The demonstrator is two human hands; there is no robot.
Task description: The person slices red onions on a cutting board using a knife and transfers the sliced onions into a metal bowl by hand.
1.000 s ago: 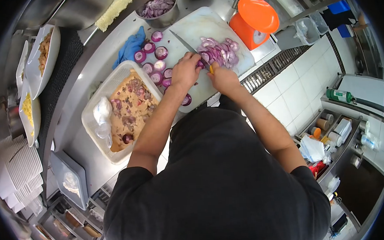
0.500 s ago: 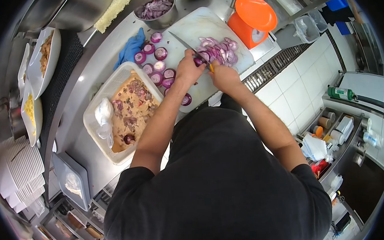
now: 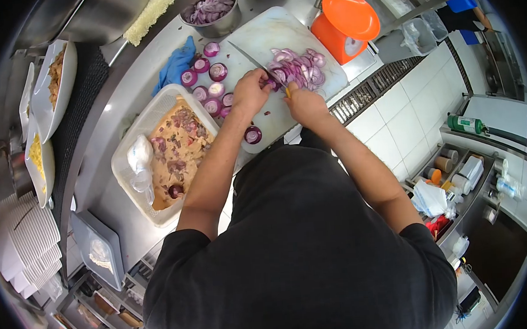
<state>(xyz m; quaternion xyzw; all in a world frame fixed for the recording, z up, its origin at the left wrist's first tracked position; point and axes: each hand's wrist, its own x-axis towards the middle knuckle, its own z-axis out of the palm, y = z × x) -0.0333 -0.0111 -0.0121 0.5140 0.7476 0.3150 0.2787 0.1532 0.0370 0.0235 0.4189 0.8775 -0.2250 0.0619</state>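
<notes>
Black shirt (image 3: 304, 240) is seen nearest, below a white cutting board (image 3: 267, 28), which is taken as the middle of a clock with twelve straight ahead. At seven o'clock, near the board's close corner, a single red onion (image 3: 252, 135) is set apart. The yellow handle of a knife (image 3: 246, 55) is gripped by the right hand (image 3: 307, 106), and its tip is pointed between ten and eleven. An onion piece (image 3: 269, 84) is held under the bent fingers of the left hand (image 3: 251, 91), just beside the blade; most of the piece is hidden. On the other side of the blade, toward three, onion slices (image 3: 306, 68) are heaped on the board. At eight, a white basket (image 3: 127, 180) is rested on the metal surface (image 3: 98, 168), and a white plastic bag (image 3: 140, 153) is held inside it with a dark onion (image 3: 176, 191). At nine, a cluster of red onions (image 3: 217, 72) is gathered; just past it, a blue cloth (image 3: 176, 64) is left crumpled. At two, an orange scale (image 3: 345, 27) is stood beside the board. Farther off, between ten and eleven, a metal bowl (image 3: 222, 26) is filled with cut onion (image 3: 207, 10).
</notes>
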